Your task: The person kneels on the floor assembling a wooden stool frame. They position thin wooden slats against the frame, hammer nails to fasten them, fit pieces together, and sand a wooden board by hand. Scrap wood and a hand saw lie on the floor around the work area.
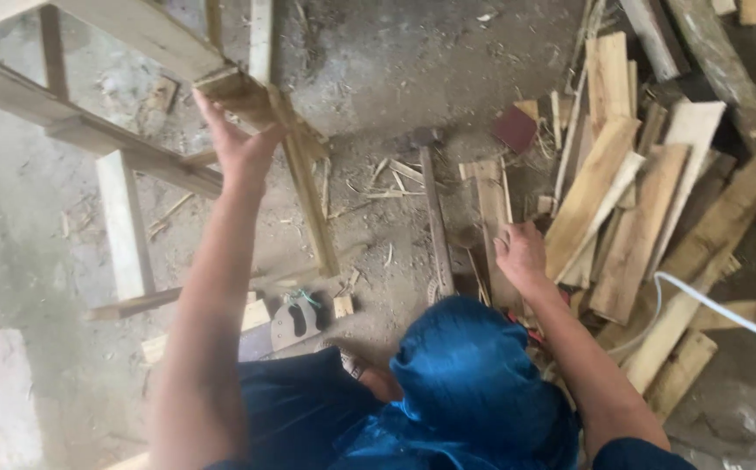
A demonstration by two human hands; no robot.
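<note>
My left hand (240, 139) reaches up and grips the corner of a wooden frame (160, 39) made of pale planks, at the upper left. A thin strut (308, 196) slants down from that corner to the floor. My right hand (521, 254) rests low on a narrow board (491, 204) lying on the ground, fingers curled around its edge. My knees, covered in shiny blue cloth (473, 374), fill the lower middle.
A heap of offcut planks (621, 191) lies at the right. A hammer (433, 209) lies on the dusty concrete floor between the hands. A handsaw handle (295, 320) sits near my knee. A white cable (726, 312) crosses the lower right.
</note>
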